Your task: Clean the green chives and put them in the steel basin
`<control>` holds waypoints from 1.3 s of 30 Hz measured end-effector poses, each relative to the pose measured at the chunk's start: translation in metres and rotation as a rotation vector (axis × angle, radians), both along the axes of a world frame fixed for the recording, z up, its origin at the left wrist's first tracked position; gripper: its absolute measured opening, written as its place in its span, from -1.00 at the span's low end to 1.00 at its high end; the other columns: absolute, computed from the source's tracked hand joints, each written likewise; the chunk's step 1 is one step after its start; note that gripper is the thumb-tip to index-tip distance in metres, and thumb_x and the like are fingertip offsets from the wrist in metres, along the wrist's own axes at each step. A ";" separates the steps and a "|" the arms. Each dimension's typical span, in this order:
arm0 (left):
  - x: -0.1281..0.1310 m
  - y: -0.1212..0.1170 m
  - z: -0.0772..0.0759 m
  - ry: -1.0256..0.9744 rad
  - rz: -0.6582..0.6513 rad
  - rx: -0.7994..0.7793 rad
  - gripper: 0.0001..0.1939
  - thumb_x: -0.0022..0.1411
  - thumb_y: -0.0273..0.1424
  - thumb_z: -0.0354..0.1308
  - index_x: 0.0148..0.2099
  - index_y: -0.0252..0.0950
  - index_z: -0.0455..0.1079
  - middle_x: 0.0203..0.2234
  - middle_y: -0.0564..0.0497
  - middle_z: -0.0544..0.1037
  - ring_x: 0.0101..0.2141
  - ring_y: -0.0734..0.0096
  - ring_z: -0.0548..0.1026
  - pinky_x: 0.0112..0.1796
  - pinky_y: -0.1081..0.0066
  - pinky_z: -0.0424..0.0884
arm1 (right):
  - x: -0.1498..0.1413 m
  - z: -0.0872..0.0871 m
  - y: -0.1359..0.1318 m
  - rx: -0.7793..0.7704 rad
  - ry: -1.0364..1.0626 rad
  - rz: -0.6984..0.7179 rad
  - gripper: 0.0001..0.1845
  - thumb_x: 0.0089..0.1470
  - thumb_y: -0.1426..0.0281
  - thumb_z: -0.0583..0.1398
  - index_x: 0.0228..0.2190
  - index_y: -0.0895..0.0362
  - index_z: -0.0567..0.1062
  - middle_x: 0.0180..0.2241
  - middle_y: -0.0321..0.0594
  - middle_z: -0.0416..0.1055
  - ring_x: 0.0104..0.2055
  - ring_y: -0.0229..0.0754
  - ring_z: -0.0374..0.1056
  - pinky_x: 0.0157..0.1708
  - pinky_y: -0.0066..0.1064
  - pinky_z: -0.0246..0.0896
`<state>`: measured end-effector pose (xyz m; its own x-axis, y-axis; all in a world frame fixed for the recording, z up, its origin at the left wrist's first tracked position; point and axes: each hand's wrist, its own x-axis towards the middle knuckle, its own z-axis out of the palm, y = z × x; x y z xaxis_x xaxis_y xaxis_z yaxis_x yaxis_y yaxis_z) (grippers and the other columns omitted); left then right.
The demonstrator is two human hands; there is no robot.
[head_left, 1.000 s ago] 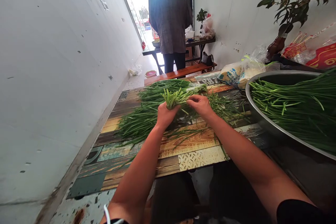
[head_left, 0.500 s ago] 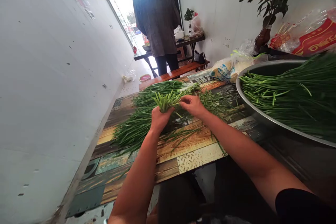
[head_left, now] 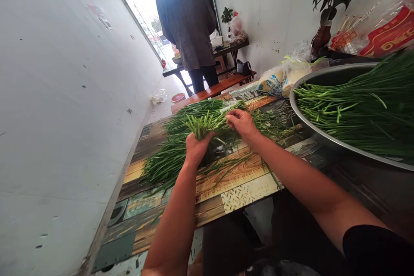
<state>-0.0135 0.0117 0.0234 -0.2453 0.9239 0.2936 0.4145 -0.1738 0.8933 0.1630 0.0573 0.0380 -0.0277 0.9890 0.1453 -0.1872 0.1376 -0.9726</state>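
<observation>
My left hand (head_left: 196,146) is wrapped round a bunch of garlic chives (head_left: 201,125), whose pale cut ends fan out above the thumb. The long green leaves trail down to the left over the table. To its right, my right hand (head_left: 241,123) has thumb and fingertips pinched together, a little apart from the bunch; what sits between them, if anything, is too small to make out. Behind both hands lies a larger pile of chives (head_left: 194,110). Loose trimmings (head_left: 271,123) are scattered right of my right hand.
A large metal basin (head_left: 323,136) full of chives stands on the right. Plastic bags (head_left: 274,82) and a plant in a brown vase (head_left: 321,41) are behind it. A person (head_left: 190,26) stands with their back to me beyond a wooden bench (head_left: 213,90). The patterned table (head_left: 207,189) lies under my hands.
My right hand has moved slightly right and up, away from the bunch in my left hand. The left hand keeps its hold. The camera view has shifted a little.
</observation>
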 end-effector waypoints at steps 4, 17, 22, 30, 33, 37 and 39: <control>0.002 -0.002 0.002 -0.011 0.022 -0.005 -0.69 -0.09 -0.22 0.39 -0.34 -0.35 0.55 -0.48 0.01 0.60 -0.41 0.34 0.51 -0.29 0.36 0.43 | 0.006 0.000 0.003 -0.126 -0.011 0.078 -0.66 0.03 0.22 0.10 -0.67 0.10 0.25 -0.69 -0.30 0.30 -0.68 -0.36 0.14 -0.67 -0.49 0.02; 0.002 -0.002 0.003 0.000 -0.038 -0.002 -0.69 -0.08 -0.24 0.38 -0.30 -0.34 0.57 -0.42 -0.01 0.62 -0.37 0.31 0.52 -0.25 0.34 0.44 | -0.010 -0.015 -0.005 0.114 -0.152 0.294 -0.71 -0.15 0.18 0.30 -0.51 0.18 0.54 -0.65 -0.37 0.35 -0.61 -0.39 0.16 -0.59 -0.51 0.05; 0.000 -0.001 0.000 0.060 -0.071 -0.015 -0.69 -0.05 -0.23 0.35 -0.29 -0.33 0.57 -0.45 0.02 0.60 -0.39 0.35 0.51 -0.25 0.35 0.42 | -0.006 -0.011 -0.004 -0.052 -0.040 0.264 -0.71 -0.31 0.25 0.39 -0.56 0.20 0.54 -0.67 -0.36 0.36 -0.63 -0.40 0.15 -0.60 -0.50 0.06; -0.002 0.001 0.001 -0.055 0.075 0.009 -0.67 -0.12 -0.23 0.39 -0.34 -0.37 0.56 -0.47 0.01 0.59 -0.41 0.36 0.50 -0.30 0.38 0.39 | 0.035 0.009 0.014 -0.153 0.044 0.041 -0.57 -0.13 0.09 0.37 -0.64 0.18 0.42 -0.66 -0.31 0.37 -0.67 -0.40 0.17 -0.63 -0.51 0.10; 0.001 0.000 0.004 -0.051 0.076 0.011 -0.69 -0.12 -0.25 0.39 -0.36 -0.38 0.56 -0.49 0.01 0.59 -0.41 0.35 0.50 -0.30 0.38 0.39 | 0.034 0.008 0.012 -0.175 -0.246 0.015 -0.41 0.17 0.00 0.10 -0.64 0.19 0.46 -0.68 -0.22 0.38 -0.71 -0.36 0.16 -0.65 -0.47 0.04; 0.003 -0.001 0.004 -0.070 0.067 0.030 -0.70 -0.07 -0.24 0.36 -0.35 -0.38 0.56 -0.45 -0.02 0.61 -0.38 0.35 0.51 -0.27 0.38 0.40 | 0.020 0.002 0.000 0.094 -0.694 0.126 -0.69 0.07 0.21 0.26 -0.51 0.20 0.59 -0.61 -0.25 0.47 -0.60 -0.33 0.26 -0.55 -0.49 0.05; 0.003 -0.001 0.003 -0.038 0.059 0.050 -0.70 -0.03 -0.22 0.33 -0.34 -0.38 0.56 -0.44 -0.02 0.61 -0.38 0.35 0.51 -0.26 0.39 0.40 | 0.015 0.000 -0.005 0.242 -0.800 0.181 -0.85 0.00 0.35 0.31 -0.46 0.20 0.63 -0.53 -0.25 0.53 -0.50 -0.30 0.33 -0.48 -0.50 0.07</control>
<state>-0.0103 0.0107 0.0263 -0.3108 0.8920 0.3281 0.3916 -0.1943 0.8994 0.1785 0.0522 0.0383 -0.3668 0.9036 0.2211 0.5042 0.3929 -0.7690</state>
